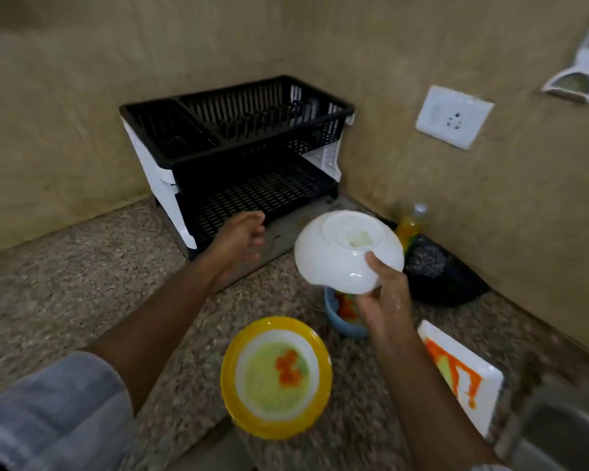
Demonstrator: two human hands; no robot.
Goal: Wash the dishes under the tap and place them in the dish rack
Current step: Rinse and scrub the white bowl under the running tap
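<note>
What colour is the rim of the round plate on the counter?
Yellow, around a white band; the round plate shows in the head view.

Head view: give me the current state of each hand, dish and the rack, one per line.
Right hand: shut on the white bowl.
White bowl: held upside down, off the counter.
Left hand: open, holds nothing, near the rack's lower tier.
Dish rack: both tiers look empty.
Yellow plate: on the counter, smeared with food.
Square white plate: tilted, smeared orange.
Blue cup: upright, partly hidden.

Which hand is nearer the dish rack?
Left. The left hand is open just in front of the dish rack lower tier; the right hand holds the upturned white bowl further right, nearer the person.
</note>
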